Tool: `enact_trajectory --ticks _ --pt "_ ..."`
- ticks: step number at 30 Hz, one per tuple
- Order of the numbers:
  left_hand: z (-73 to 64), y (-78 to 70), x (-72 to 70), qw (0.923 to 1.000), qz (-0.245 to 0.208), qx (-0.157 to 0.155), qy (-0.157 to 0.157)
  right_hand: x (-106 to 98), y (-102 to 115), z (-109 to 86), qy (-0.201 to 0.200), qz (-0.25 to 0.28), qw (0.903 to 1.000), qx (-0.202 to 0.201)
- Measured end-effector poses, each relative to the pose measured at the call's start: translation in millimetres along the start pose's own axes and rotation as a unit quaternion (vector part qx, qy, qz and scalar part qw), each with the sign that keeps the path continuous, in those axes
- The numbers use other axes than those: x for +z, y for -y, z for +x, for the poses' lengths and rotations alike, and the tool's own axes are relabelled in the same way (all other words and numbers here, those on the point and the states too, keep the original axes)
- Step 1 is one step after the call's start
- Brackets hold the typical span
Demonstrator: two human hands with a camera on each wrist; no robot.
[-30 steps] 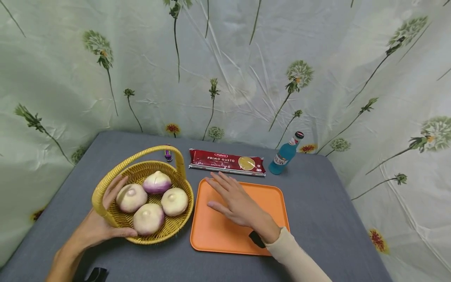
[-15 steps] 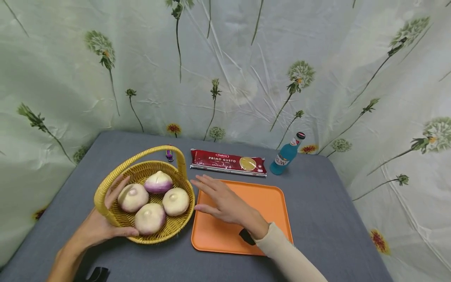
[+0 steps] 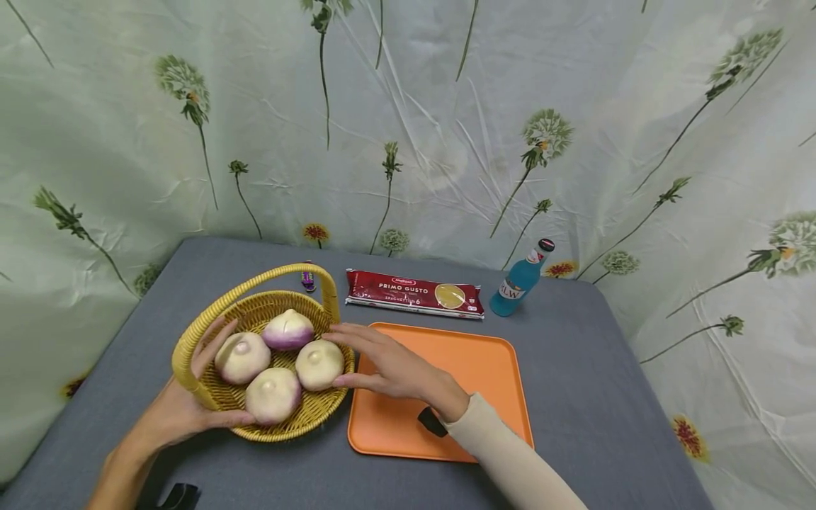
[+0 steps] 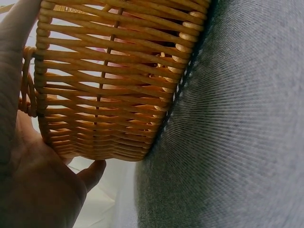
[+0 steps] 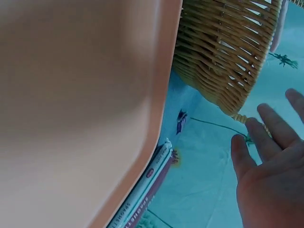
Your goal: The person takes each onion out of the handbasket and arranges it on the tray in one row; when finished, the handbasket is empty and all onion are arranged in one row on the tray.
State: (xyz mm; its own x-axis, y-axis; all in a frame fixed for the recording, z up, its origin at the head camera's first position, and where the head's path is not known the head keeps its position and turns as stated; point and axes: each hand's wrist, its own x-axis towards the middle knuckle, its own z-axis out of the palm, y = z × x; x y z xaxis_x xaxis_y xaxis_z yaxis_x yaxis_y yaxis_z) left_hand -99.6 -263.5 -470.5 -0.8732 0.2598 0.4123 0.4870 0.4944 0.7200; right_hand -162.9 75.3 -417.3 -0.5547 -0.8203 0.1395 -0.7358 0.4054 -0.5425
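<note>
A yellow wicker basket (image 3: 310, 418) with an arched handle stands on the left of the table. Several purple-white turnips (image 3: 273, 395) lie inside it. My left hand (image 3: 175, 411) holds the basket's left side at the rim, thumb on the near edge and fingers spread beyond the handle's foot. In the left wrist view this hand (image 4: 38, 175) lies along the rim of the woven wall (image 4: 109, 80). My right hand (image 3: 389, 361) reaches over the basket's right rim, fingers extended, beside the rightmost turnip (image 3: 319, 365). Whether it touches that turnip I cannot tell.
An orange tray (image 3: 472, 397) lies right of the basket, under my right forearm. Behind it are a red spaghetti packet (image 3: 414, 293) and a blue bottle (image 3: 521, 280). A small purple item (image 3: 308, 280) sits behind the basket. A flowered cloth (image 3: 433, 142) hangs behind the table.
My right hand has moved left from above the tray to the basket's right rim. My left hand stays on the basket, which has not visibly moved on the table.
</note>
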Motion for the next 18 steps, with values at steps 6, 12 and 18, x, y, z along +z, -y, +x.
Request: enact_trajectory --ticks 6,12,18 --pt "-0.5 -0.2 -0.8 1.0000 -0.002 -0.007 0.001 5.1 -3.0 9.3 0.007 0.033 0.9993 -0.014" --pt "-0.5 2.0 -1.2 0.9999 0.001 -0.015 0.007 10.7 -7.5 16.5 0.011 0.052 0.9985 -0.015" --pt "0.1 0.6 -1.4 0.9999 0.003 -0.014 0.009 13.8 -7.0 24.1 0.018 0.055 0.9979 -0.028"
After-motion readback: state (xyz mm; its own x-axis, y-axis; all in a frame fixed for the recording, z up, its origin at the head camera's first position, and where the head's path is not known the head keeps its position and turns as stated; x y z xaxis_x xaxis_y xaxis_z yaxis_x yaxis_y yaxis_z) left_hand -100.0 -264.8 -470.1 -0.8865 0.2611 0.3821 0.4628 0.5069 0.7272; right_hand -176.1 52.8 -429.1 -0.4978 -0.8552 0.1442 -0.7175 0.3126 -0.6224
